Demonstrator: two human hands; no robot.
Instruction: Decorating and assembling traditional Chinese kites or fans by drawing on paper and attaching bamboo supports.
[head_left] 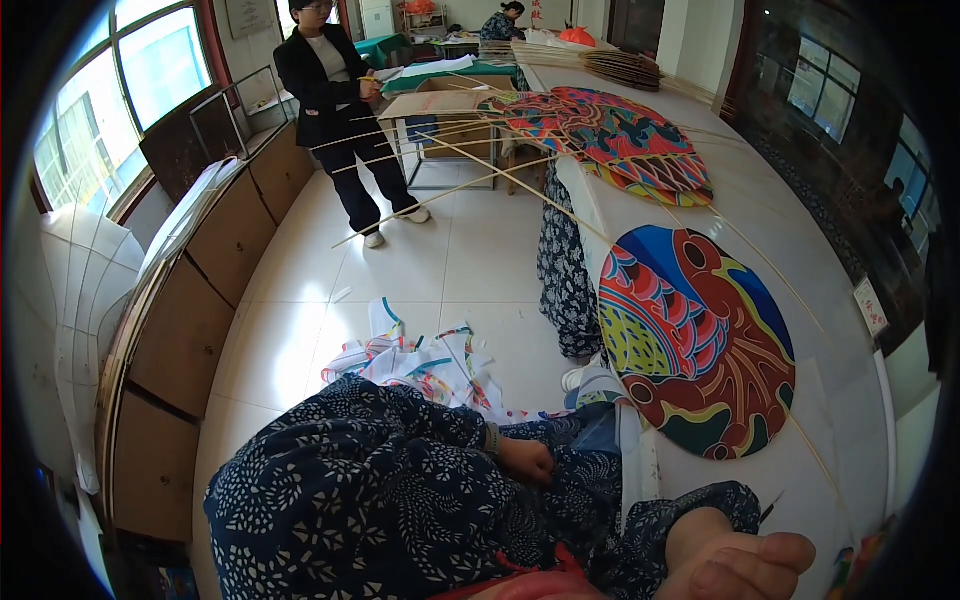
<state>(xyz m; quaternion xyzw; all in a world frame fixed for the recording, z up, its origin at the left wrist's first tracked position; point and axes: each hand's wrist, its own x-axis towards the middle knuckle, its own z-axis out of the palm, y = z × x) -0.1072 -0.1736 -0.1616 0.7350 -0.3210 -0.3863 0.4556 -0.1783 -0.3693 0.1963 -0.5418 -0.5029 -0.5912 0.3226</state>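
My left hand [527, 460] rests closed on my lap, its fingers curled under, below a dark blue sleeve with a white pattern and a band at the wrist. At the lower right, close up, my right hand [745, 565] is raised over the table edge with its fingers bent inward. What it holds, if anything, is hidden. Just beyond it shows a thin dark pointed stick [772, 506]; whether the hand grips it I cannot tell. Past that hand, a round painted kite panel [700, 345] with a red, blue, yellow and brown design lies on the white table [830, 385].
More painted round panels [610, 140] with thin bamboo sticks [455, 205] lie farther up the table, the sticks jutting over its left edge. Fabric scraps [425, 365] heap on the floor. A person [330, 100] stands beyond; another [502, 25] sits at the back. Low cabinets [180, 355] line the left.
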